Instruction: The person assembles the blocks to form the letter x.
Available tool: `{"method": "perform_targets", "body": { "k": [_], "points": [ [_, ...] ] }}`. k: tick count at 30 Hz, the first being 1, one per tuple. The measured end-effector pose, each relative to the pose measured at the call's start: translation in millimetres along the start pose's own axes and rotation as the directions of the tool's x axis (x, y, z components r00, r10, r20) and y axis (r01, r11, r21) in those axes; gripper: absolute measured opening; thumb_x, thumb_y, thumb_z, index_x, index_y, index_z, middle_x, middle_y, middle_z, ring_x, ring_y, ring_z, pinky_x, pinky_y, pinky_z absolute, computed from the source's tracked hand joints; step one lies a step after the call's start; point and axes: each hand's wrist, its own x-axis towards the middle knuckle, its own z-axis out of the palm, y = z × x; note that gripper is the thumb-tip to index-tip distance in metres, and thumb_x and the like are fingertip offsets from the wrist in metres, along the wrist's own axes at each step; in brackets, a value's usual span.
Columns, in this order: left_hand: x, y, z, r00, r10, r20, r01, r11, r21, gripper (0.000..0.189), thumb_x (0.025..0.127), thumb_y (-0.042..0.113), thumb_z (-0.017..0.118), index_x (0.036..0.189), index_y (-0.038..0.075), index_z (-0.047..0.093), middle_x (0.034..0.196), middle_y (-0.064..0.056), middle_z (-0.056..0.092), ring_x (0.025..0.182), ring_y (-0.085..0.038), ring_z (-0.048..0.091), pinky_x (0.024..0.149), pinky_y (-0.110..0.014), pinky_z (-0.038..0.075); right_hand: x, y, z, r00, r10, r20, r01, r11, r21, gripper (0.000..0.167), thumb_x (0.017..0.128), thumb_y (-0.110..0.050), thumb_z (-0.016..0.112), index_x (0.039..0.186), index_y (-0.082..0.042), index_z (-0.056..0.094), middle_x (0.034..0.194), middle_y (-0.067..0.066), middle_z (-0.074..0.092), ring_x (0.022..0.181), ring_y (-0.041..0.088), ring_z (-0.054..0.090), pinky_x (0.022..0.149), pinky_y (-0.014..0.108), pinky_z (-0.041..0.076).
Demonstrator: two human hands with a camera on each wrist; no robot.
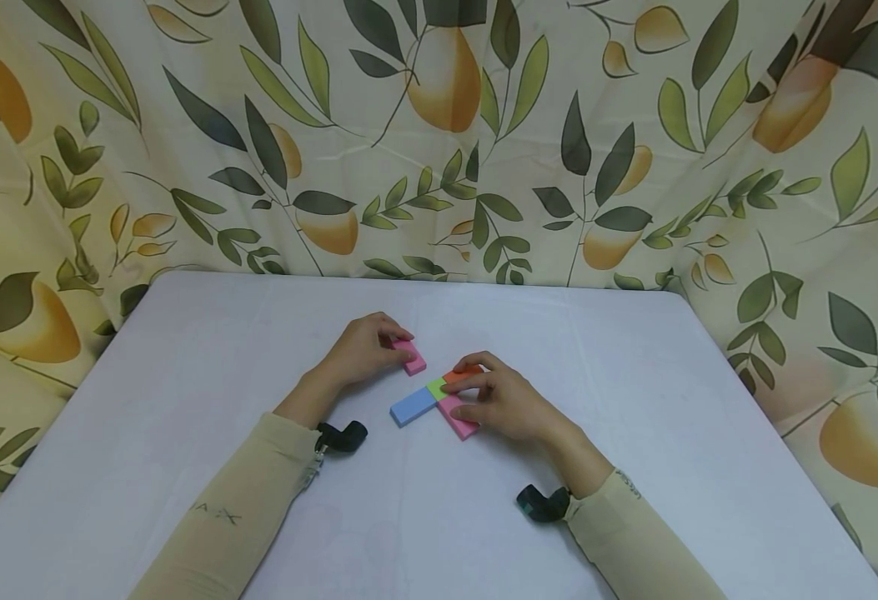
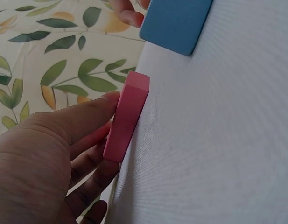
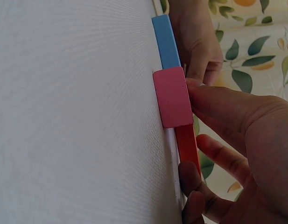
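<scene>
My left hand (image 1: 363, 348) pinches a pink block (image 1: 412, 358) between thumb and fingers, a little beyond the joined-up blocks. In the left wrist view this block (image 2: 127, 119) stands at the thumb tip, close over the white cloth. A blue block (image 1: 413, 406), a small green block (image 1: 435, 388) and an orange-red block (image 1: 469, 372) lie in a slanting row. A second pink block (image 1: 455, 418) juts toward me from the green one. My right hand (image 1: 514, 404) rests on this group, thumb at the near pink block (image 3: 173, 98) and fingers spread over the green and orange-red blocks, partly hiding them.
The blocks lie mid-table on a white cloth (image 1: 423, 525). Behind the table's far edge hangs a curtain (image 1: 408, 192) patterned with fruit and leaves. A small black camera (image 1: 343, 437) sticks out at the left wrist, another camera (image 1: 544, 504) at the right.
</scene>
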Motion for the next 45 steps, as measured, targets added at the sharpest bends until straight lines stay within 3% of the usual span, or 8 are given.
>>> {"method": "perform_targets", "body": {
  "k": [45],
  "points": [
    [-0.1,-0.2,3.0,1.000,-0.005,0.010,0.005,1.000,0.009,0.031,0.089,0.029,0.084,0.118,0.020,0.079,0.109,0.004,0.066,0.098,-0.019,0.058,0.084,-0.033,0.050,0.8,1.0,0.5,1.000,-0.013,-0.002,0.013,1.000,-0.004,0.033,0.090,-0.033,0.081,0.123,-0.032,0.077,0.147,-0.004,0.050,0.108,0.020,0.055,0.088,0.035,0.047]
  ]
}}
